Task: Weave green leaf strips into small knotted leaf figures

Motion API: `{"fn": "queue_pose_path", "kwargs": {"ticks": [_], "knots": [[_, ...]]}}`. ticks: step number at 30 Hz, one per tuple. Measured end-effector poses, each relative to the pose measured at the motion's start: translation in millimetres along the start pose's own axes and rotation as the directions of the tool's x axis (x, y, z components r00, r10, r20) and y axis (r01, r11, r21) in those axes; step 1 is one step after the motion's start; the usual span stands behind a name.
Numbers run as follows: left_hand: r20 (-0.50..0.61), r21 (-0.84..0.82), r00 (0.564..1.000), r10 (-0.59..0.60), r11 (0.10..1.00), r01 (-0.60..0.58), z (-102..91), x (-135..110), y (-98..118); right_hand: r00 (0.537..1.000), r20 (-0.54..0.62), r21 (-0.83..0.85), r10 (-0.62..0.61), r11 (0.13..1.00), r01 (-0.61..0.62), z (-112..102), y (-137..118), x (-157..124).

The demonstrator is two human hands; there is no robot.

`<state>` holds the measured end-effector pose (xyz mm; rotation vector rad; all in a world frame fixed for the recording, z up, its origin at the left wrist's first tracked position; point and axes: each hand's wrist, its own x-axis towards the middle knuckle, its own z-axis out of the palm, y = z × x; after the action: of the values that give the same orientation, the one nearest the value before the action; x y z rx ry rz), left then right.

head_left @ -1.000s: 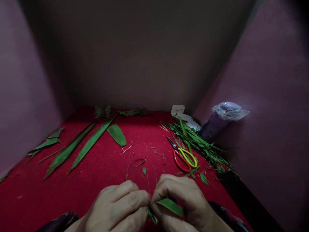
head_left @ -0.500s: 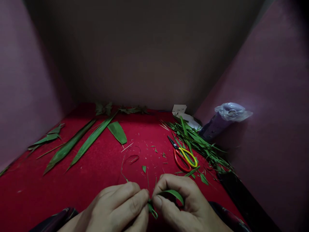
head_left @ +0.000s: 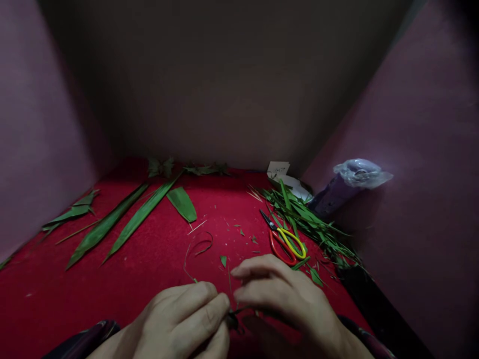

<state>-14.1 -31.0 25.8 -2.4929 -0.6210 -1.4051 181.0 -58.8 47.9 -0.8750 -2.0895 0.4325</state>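
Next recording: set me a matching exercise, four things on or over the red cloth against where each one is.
1. red-and-yellow-handled scissors
2. purple bottle in clear plastic wrap
3. two long green leaves
4. small folded green leaf piece

A. left half of the red cloth
B. pinched in the fingers of the left hand
C. against the right wall
D. at the edge of the heap of green leaf trimmings

Pairs: 1-D, 2-C, 3-A, 4-B

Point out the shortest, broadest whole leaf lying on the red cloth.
It is the stubby leaf just right of the two long narrow leaves. Those stretch as thin blades; this one is short, wide and tapers to a point at its near end.
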Motion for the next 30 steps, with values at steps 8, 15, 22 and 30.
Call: {"fn": "queue_pose_path", "kwargs": {"ticks": [8,15,22,30], "knots": [[0.22,-0.182,0.973,0.066,0.983,-0.026,-15.8,15.0,-10.2,0.956,-0.101,-0.439,-0.275,0.875,0.205,-5.1,0.1,10.8],[0.237,-0.212,0.971,0.026,0.977,0.025,-14.8,13.1,-7.8,0.948,-0.146,-0.496,-0.283,0.85,0.177,-0.7,-7.2,13.2],[0.154,-0.213,0.988,0.022,0.977,0.012,-10.4,11.9,-7.1,0.939,-0.16,-0.536,-0.304,0.826,0.175,2.4,-5.4,8.2],[0.054,-0.133,0.997,-0.05,0.99,0.056,-6.4,5.7,0.2,0.958,-0.121,-0.438,-0.259,0.88,0.183,5.9,0.0,7.9]]}}
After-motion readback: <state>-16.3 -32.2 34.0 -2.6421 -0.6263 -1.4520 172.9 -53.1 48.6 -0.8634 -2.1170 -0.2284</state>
